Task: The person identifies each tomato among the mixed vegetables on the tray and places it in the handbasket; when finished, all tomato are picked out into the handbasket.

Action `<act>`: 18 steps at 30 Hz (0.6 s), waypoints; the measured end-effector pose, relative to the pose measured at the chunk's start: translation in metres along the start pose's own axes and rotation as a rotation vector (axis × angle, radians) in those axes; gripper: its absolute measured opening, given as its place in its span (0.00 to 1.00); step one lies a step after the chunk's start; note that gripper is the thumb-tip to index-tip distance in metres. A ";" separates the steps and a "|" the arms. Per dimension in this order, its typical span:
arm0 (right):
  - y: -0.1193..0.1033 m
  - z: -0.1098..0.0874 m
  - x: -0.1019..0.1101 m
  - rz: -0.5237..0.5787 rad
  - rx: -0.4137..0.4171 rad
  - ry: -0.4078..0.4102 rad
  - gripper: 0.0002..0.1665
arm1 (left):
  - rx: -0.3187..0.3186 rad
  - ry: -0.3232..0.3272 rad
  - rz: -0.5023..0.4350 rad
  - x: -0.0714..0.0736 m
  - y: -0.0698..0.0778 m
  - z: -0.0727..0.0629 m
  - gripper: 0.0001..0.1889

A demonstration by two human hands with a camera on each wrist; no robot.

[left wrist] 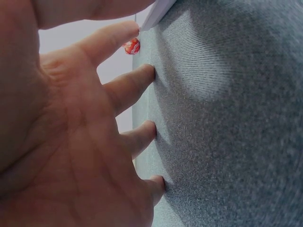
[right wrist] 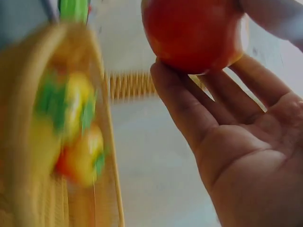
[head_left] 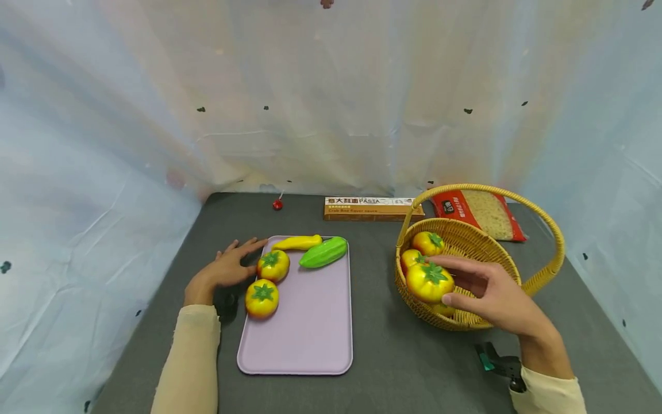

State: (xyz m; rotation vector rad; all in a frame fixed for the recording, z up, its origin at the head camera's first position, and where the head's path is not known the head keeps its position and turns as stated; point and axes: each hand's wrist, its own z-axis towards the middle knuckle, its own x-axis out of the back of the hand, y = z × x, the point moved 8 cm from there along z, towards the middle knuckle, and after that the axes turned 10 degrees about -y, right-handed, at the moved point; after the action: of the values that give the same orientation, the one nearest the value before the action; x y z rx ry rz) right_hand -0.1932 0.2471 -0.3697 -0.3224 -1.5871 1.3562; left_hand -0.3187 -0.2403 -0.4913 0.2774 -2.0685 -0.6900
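My right hand (head_left: 499,296) pinches a yellow tomato (head_left: 426,284) with a green leafy top, thumb on one side and fingers on the other. In the right wrist view its red underside shows above the fingers. It is held over the left side of a wicker basket (head_left: 478,238), where several similar tomatoes lie. My left hand (head_left: 227,273) is at the left edge of a lilac tray (head_left: 310,328), fingers spread and fingertips on the grey cloth in the left wrist view. Beside its thumb is a tomato (head_left: 273,265) on the tray, with another tomato (head_left: 262,299) nearer me.
A yellow elongated vegetable (head_left: 297,242) and a green ridged one (head_left: 323,253) lie at the tray's far end. Behind stand a pasta box (head_left: 372,210) and a red bag (head_left: 481,213). The basket's tall handle (head_left: 543,218) arches over it. A small red ball (head_left: 277,204) lies far left.
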 end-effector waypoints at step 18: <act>0.039 -0.065 0.034 -0.398 -0.326 0.041 0.33 | 0.008 0.007 -0.005 -0.002 -0.001 0.000 0.40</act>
State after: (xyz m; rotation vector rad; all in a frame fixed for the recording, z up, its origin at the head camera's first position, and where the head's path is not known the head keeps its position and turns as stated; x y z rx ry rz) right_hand -0.1727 0.3235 -0.3932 -0.2118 -1.7279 0.7854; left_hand -0.3181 -0.2402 -0.4931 0.2891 -2.0655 -0.6827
